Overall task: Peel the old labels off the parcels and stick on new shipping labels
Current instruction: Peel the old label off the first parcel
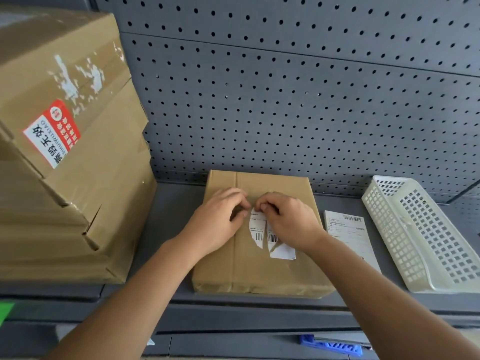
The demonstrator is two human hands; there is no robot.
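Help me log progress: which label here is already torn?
The old label on the middle parcel, split lengthwise between the left hand and right hand. The new label sheet beside it and the red-and-white sticker on the left box are whole.

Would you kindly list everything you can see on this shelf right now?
parcel: one, brown, middle of shelf
old label: one, white and torn, on parcel top
new label: one, white, on shelf right of parcel
basket: one, white, shelf's right end
boxes: several, brown, stacked at left
sticker: one, red and white, on top box
pegboard: one, grey, behind shelf
left grip: one, on parcel beside old label, fingers curled
right grip: one, pinching old label's top edge
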